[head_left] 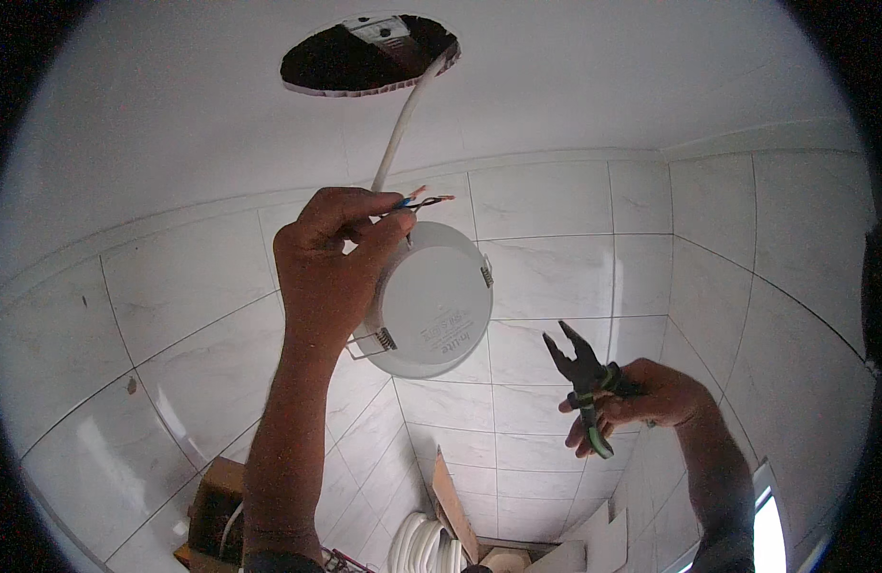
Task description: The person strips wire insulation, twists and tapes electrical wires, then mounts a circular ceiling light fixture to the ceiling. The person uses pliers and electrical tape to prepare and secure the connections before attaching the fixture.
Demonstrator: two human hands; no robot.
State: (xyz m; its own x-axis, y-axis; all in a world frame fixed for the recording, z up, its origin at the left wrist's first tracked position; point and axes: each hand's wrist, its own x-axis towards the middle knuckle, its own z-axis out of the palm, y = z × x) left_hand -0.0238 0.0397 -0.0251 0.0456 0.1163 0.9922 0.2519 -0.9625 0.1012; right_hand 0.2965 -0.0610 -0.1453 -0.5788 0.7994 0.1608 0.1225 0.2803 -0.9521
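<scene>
My left hand [341, 253] is raised under the ceiling, thumb and forefinger pinched on electrical wires [424, 201]. Blue and dark insulation shows on them, with bare copper at the ends. A white cable [403, 129] drops to this hand from a round ceiling hole [336, 59]. Just below the pinch hangs a round white downlight [439, 301], its back with spring clips facing me; how it is held up is partly hidden by the hand. Off to the right and lower, my right hand [641, 401] grips pliers [582, 372] with black jaws and green-black handles. The jaws are apart, with nothing between them.
White marbled tile walls [546, 272] surround me beneath a pale ceiling [575, 86]. Down below are an open cardboard box [212, 511], a coil of white hose or cable [424, 546] and a brown board [454, 501]. A bright window [769, 535] shows at lower right.
</scene>
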